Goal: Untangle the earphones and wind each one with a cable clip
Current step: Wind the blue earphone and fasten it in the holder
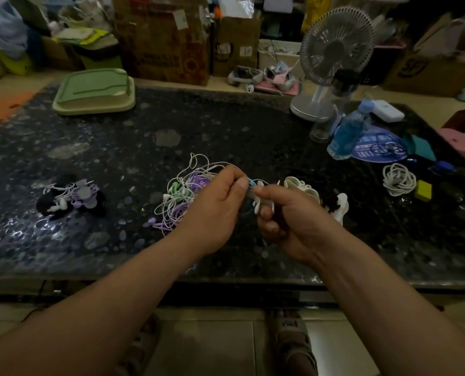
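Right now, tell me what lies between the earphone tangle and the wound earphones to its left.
Nothing: the head view shows only bare speckled stone tabletop between the earphone tangle and the wound earphones.

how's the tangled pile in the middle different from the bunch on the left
The tangled pile is loose, cords looping out; the left bunch is wound compact. The pile shows white, purple and green; the bunch purple, white and black. Both lie on the dark table.
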The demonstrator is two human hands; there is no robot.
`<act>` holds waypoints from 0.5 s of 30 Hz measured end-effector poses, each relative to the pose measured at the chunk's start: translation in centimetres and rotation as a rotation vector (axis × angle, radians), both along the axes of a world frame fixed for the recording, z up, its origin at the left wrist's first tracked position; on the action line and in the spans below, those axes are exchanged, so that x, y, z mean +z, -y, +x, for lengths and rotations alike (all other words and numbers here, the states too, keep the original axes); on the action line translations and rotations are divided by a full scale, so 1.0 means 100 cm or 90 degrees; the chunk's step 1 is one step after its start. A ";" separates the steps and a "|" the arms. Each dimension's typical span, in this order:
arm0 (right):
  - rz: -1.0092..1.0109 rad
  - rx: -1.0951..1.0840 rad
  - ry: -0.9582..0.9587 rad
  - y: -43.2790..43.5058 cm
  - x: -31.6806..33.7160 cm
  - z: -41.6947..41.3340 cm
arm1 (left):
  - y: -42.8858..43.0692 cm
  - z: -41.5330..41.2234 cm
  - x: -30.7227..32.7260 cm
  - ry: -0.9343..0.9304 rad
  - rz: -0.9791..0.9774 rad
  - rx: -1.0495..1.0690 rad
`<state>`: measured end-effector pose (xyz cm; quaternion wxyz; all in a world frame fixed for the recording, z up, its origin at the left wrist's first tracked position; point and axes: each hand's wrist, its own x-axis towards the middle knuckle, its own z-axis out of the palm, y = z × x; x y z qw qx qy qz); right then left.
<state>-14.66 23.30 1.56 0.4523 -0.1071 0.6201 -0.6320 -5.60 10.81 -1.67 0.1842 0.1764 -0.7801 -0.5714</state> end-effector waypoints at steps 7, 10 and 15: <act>-0.019 0.056 -0.025 -0.006 0.000 -0.001 | -0.002 0.003 0.005 -0.002 0.020 -0.052; -0.031 0.123 -0.028 -0.012 0.003 -0.006 | 0.001 0.006 0.011 0.009 0.063 -0.099; -0.018 0.129 -0.052 -0.016 0.001 -0.012 | 0.006 0.009 0.018 0.038 0.072 -0.095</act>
